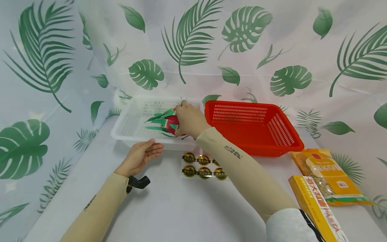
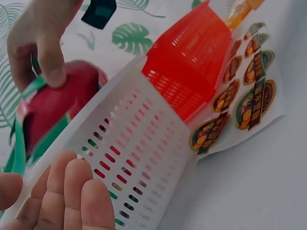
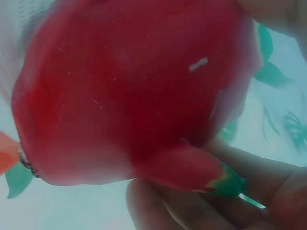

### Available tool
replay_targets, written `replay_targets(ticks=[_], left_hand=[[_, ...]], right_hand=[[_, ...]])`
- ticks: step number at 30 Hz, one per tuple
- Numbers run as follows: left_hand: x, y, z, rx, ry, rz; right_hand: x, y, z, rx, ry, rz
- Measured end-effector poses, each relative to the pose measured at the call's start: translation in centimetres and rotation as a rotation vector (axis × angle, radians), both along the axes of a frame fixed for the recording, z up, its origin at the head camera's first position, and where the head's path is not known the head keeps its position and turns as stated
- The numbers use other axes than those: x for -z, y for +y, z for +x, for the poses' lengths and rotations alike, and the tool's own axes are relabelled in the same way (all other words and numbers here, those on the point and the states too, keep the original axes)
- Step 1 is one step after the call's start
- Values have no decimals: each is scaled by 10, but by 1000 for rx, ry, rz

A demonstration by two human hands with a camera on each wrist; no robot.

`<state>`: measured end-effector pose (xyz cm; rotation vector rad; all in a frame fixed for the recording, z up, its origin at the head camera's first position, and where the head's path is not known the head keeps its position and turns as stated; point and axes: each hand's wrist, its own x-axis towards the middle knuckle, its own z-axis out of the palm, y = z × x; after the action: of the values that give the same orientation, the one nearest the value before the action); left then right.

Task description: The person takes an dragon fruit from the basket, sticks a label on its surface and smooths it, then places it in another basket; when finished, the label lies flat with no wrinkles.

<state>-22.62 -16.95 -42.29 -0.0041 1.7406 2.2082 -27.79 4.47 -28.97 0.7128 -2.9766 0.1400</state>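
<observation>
The right hand (image 1: 190, 119) grips a red dragon fruit (image 1: 171, 123) with green-tipped scales, over the right part of the white basket (image 1: 121, 132). In the right wrist view the fruit (image 3: 134, 91) fills most of the picture, with fingers (image 3: 148, 206) curled under it. Palm up, the left hand (image 1: 140, 156) is at the white basket's front rim with relaxed fingers and holds nothing. The left wrist view shows its fingers (image 2: 72, 191) beside the basket's perforated wall (image 2: 129, 153). Whether more fruit lies in the basket is hard to tell.
A red basket (image 1: 254, 149) stands right of the white one. In front of them lies a sheet of round stickers (image 1: 204, 166). To the right are a yellow food bag (image 1: 335, 174) and a pasta box (image 1: 317, 208). Leaf-print cloth (image 1: 187, 74) hangs behind.
</observation>
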Motion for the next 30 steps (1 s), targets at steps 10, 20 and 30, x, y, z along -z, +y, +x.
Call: replay_targets(ticks=[10, 20, 30], left_hand=[[0, -3, 0, 29, 26, 3], [1, -1, 2, 14, 25, 3], [1, 2, 1, 14, 24, 16]], right_hand=[[-17, 32, 39, 12, 1, -98], [-14, 63, 82, -37, -11, -97], [0, 83, 123, -60, -30, -86]])
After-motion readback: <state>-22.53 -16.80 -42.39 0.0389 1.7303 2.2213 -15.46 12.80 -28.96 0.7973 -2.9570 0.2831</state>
